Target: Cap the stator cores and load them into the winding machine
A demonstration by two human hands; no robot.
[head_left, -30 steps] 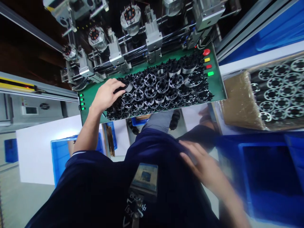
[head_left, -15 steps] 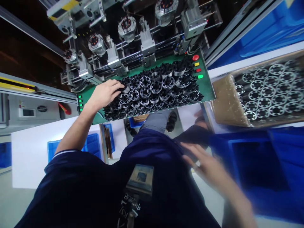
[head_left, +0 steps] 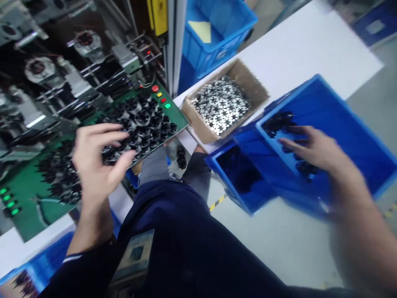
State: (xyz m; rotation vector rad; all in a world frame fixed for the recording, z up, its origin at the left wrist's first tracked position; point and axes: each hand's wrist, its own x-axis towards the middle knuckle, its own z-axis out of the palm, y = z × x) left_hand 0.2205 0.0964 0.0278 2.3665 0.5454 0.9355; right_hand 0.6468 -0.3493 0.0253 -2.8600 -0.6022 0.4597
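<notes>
My left hand (head_left: 102, 161) is held over the green work surface (head_left: 25, 219), its fingers spread and the thumb apart. Beneath and beside it stand rows of black-and-silver stator cores (head_left: 142, 118), packed closely. Whether the fingertips touch them I cannot tell. Far to the right, my right hand (head_left: 319, 149) reaches into a blue bin (head_left: 347, 124), thumb and fingers apart and somewhat blurred. Next to these fingers lie several dark stator-like parts (head_left: 305, 167) in the bin, with more (head_left: 279, 123) near its left wall.
A winding machine (head_left: 74, 82) fills the upper left. Lit buttons (head_left: 163, 100) sit at the surface's right corner; pliers (head_left: 40, 209) lie at its left. A cardboard box (head_left: 198, 120) holds silver cores. Another blue bin (head_left: 223, 182) stands nearer. Someone's leg shows below the surface.
My view has swung to the right. My left hand has come off the stator cores at the left and opened. My right hand has moved from beside my body into the blue bin.
</notes>
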